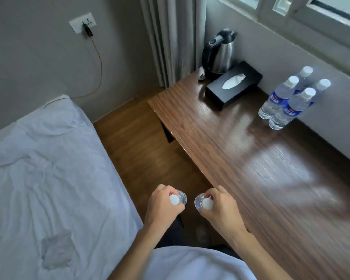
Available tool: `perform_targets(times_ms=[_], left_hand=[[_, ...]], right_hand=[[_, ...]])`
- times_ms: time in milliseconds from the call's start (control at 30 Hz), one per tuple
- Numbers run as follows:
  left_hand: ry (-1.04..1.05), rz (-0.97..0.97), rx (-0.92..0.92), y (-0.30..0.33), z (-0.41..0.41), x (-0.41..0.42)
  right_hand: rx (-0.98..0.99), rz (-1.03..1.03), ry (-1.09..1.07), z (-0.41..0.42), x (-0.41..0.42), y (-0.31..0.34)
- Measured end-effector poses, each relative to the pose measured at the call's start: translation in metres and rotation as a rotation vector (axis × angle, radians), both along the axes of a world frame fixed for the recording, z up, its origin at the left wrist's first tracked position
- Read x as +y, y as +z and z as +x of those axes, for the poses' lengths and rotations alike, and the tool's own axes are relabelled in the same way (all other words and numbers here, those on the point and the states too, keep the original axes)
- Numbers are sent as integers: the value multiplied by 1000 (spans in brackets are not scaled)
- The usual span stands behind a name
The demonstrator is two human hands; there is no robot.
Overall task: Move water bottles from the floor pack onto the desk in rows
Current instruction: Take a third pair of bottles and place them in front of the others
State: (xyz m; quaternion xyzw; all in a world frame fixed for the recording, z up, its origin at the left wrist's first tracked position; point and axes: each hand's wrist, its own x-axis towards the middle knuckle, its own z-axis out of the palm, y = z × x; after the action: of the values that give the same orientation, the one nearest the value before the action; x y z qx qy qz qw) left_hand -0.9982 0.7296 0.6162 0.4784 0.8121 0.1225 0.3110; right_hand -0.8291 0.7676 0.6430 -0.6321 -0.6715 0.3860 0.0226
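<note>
Above the strip of wooden floor between the bed and the desk, both hands hang side by side, each curled shut around the neck of a water bottle. The left hand has its fingers wrapped just under the white cap of the left bottle; the right hand grips the right bottle the same way. Both bottles hang upright, long axis vertical, caps toward the camera. Four bottles stand upright on the desk near the wall, two by two, beside a black tissue box and a kettle.
</note>
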Motion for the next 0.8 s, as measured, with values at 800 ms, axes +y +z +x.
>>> perform_targets(times_ms=[800], left_hand=[[-812, 79, -68, 27, -3, 250]], right_hand=[[8, 60, -879, -41, 109, 18]])
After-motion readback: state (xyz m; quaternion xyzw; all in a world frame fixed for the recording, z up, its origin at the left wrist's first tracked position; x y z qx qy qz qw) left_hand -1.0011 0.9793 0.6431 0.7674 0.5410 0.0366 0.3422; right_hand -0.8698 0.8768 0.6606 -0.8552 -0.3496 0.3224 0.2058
